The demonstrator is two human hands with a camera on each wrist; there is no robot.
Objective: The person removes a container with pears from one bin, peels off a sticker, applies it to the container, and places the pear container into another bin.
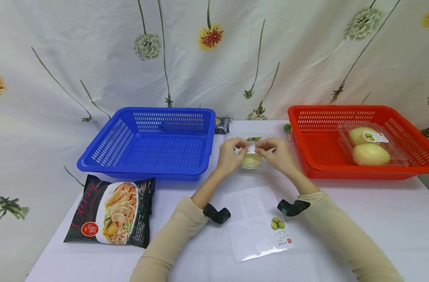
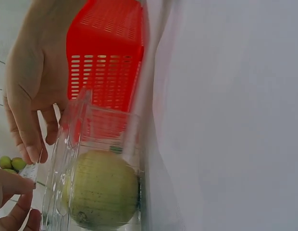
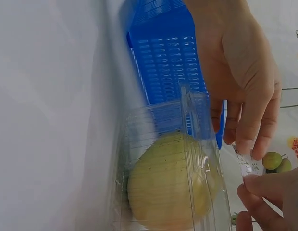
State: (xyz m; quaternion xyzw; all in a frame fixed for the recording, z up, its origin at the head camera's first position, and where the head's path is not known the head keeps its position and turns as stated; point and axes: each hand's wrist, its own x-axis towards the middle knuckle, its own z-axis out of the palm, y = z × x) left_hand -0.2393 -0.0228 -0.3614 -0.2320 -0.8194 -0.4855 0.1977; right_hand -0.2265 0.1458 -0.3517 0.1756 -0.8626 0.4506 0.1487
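Both hands meet over a clear plastic fruit box [image 1: 267,162] in the middle of the table. Between them is a small white label [image 1: 251,147] with green fruit printed on it. My left hand [image 1: 232,154] pinches one edge between thumb and forefinger, and my right hand [image 1: 276,153] pinches the opposite edge. In the left wrist view the label [image 2: 30,172] stands out above the box lid. Inside the box is a pale yellow-green fruit [image 3: 163,180]. Toward me lies a transparent label sheet [image 1: 251,223] with one fruit sticker [image 1: 279,231] on it.
A blue basket [image 1: 158,152] stands left of the box. To the right, a red basket [image 1: 323,156] holds another boxed pair of fruit [image 1: 369,145]. A black noodle bag [image 1: 112,211] lies front left. Behind the box are a small dark packet [image 1: 222,125] and a green-headed item [image 1: 287,127].
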